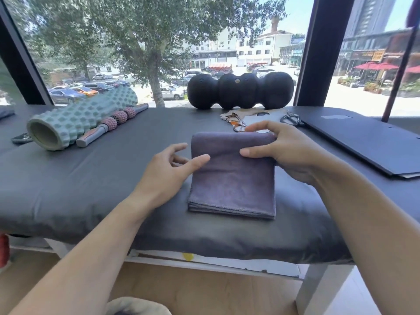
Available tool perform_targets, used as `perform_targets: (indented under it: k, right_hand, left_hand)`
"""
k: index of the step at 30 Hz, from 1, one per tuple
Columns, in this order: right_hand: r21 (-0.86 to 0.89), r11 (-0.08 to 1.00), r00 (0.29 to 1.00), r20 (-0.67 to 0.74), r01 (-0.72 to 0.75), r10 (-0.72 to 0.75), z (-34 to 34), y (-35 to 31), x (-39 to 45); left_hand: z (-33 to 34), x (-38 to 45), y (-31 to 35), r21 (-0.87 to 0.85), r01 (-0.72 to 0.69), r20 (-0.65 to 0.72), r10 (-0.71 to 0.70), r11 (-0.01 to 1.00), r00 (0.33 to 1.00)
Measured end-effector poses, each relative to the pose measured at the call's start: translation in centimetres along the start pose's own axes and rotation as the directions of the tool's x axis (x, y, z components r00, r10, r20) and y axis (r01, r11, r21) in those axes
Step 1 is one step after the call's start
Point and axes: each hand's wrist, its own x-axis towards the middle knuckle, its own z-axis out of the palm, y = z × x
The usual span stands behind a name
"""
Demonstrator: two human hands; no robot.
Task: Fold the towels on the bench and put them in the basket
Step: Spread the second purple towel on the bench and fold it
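A wide grey padded bench [91,178] carries a folded purple-grey terry towel [231,178] at the middle of its near edge, long axis running from near edge to far. The right hand [286,151] curls round the towel's far right corner, thumb on top. The left hand [168,171], fingers loosely spread, touches its left edge. Bare bench lies left; a cream basket rim [136,306] shows below.

Colours on the bench
Towel [231,176] was plain purple-grey; bench [91,178] cover dark grey; foam roller [84,117] pale green, knobbed; massage stick [113,123] grey with pink balls; peanut roller [240,90] black.
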Motion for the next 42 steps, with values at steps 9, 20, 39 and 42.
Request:
perform_targets:
  k: [9, 20, 39, 42]
  right_hand:
    - [0.216, 0.970, 0.993, 0.069, -0.110, 0.097, 1.8, 1.1, 0.8]
    - [-0.014, 0.989, 0.964, 0.218, -0.149, 0.149, 1.7, 2.3, 1.4]
    - [-0.156, 0.985, 0.981, 0.188, 0.079, -0.049, -0.4, 3.0, 1.4]
    - [-0.181, 0.980, 0.977, 0.208, 0.083, -0.045, -0.7, 2.8, 1.2]
  left_hand:
    - [0.3, 0.6, 0.2, -0.504, 0.157, 0.132, -0.104, 0.849, 0.986]
    - [-0.7, 1.1, -0.9, -0.524, 0.215, 0.211, -0.118, 0.824, 0.970]
    - [-0.9, 0.9, -2.1, -0.289, -0.100, 0.127, 0.142, 0.952, 0.982]
    - [-1.1, 0.8, -2.0, -0.257, -0.120, 0.132, 0.158, 0.959, 0.979]
